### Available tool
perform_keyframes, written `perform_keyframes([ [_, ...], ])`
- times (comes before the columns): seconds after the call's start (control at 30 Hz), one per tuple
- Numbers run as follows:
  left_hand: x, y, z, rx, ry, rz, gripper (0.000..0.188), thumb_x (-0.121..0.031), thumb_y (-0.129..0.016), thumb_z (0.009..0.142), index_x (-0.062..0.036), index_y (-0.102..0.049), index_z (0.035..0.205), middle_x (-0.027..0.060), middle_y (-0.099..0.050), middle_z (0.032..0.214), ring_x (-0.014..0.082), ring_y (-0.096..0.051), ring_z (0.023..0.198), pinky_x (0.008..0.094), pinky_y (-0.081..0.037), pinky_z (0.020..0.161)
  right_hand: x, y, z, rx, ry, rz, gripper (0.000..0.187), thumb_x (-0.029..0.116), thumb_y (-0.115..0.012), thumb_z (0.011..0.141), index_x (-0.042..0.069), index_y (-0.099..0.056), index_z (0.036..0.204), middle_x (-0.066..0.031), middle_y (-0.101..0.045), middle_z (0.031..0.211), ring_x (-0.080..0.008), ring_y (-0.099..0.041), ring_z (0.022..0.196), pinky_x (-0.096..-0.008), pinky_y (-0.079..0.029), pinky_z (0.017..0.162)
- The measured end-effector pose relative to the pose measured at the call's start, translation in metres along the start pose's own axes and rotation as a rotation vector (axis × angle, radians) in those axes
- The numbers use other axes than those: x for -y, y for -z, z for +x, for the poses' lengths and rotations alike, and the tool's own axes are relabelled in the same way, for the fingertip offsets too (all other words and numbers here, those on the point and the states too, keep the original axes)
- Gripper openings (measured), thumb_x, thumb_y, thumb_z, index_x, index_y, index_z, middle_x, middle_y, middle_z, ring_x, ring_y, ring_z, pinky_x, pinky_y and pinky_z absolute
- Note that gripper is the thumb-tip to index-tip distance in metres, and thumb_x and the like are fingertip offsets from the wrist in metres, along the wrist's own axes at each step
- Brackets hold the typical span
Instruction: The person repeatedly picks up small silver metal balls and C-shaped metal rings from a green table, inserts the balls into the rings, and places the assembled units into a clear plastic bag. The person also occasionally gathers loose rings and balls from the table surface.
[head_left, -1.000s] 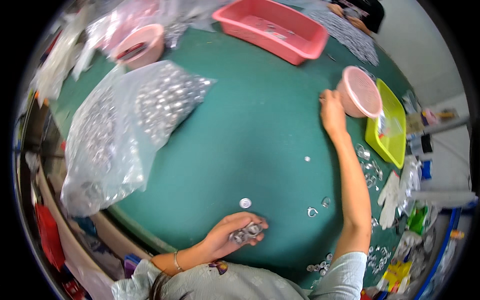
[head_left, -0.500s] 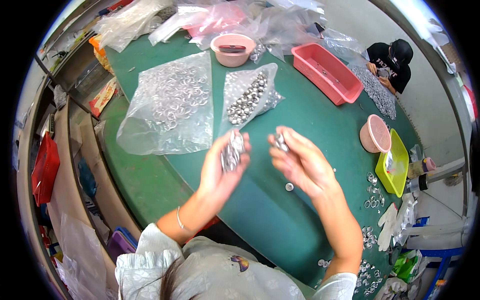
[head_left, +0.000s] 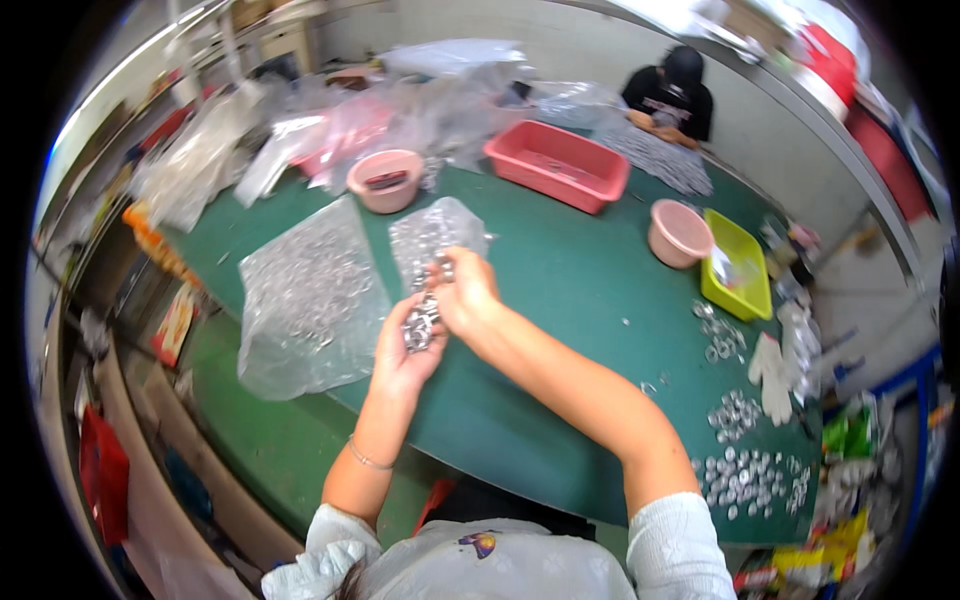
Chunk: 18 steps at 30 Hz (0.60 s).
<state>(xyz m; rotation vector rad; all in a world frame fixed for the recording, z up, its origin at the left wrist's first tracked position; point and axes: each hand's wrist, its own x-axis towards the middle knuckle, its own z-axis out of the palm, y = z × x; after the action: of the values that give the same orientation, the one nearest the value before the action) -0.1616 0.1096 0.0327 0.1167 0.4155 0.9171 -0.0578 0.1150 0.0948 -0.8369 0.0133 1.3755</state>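
Observation:
My left hand (head_left: 402,362) is cupped around a pile of small shiny metal pieces (head_left: 422,322), its palm turned up. Right beside it, my right hand (head_left: 466,292) has its fingers curled on a few more metal pieces (head_left: 443,270); blur hides their exact shape. Both hands are over the near end of a clear plastic bag (head_left: 440,215), whose silvery beads are partly covered by my right hand. To the left lies a larger clear bag (head_left: 315,285) with many metal rings spread inside.
Beyond the bags stand a pink bowl (head_left: 386,182) and a pink tray (head_left: 557,165). Rightward are another pink bowl (head_left: 680,234), a yellow-green basket (head_left: 735,265), a white glove (head_left: 770,378) and loose metal rounds (head_left: 740,480). A co-worker (head_left: 672,98) sits at the far side.
My right hand has moved left and now meets my left hand close to the bag of beads. The whole view has swung to the right.

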Motion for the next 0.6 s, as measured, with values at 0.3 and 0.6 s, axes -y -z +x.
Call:
perform_keyframes([
  [0.3, -0.001, 0.025, 0.051, 0.048, 0.086, -0.081, 0.016, -0.008, -0.053, 0.082, -0.0007, -0.057, 0.096, 0.0116, -0.063, 0.088, 0.02, -0.059, 0.073, 0.0287, -0.047, 0.055, 0.004, 0.021, 0.093, -0.235, 0.113, -0.235, 0.026, 0.023, -0.051, 0.075, 0.002, -0.049, 0.09, -0.0133, -0.049, 0.078, -0.0231, -0.047, 0.063, -0.0414, -0.039, 0.057],
  [0.6, -0.048, -0.007, 0.096, -0.259, -0.312, 0.535, 0.027, -0.019, -0.047, 0.087, -0.002, -0.054, 0.107, 0.0132, -0.059, 0.103, 0.024, -0.056, 0.092, 0.0405, -0.046, 0.079, 0.018, -0.028, 0.098, 0.007, 0.164, -0.406, 0.018, 0.02, -0.051, 0.077, 0.003, -0.05, 0.082, -0.0116, -0.049, 0.071, -0.021, -0.046, 0.057, -0.0381, -0.037, 0.051],
])
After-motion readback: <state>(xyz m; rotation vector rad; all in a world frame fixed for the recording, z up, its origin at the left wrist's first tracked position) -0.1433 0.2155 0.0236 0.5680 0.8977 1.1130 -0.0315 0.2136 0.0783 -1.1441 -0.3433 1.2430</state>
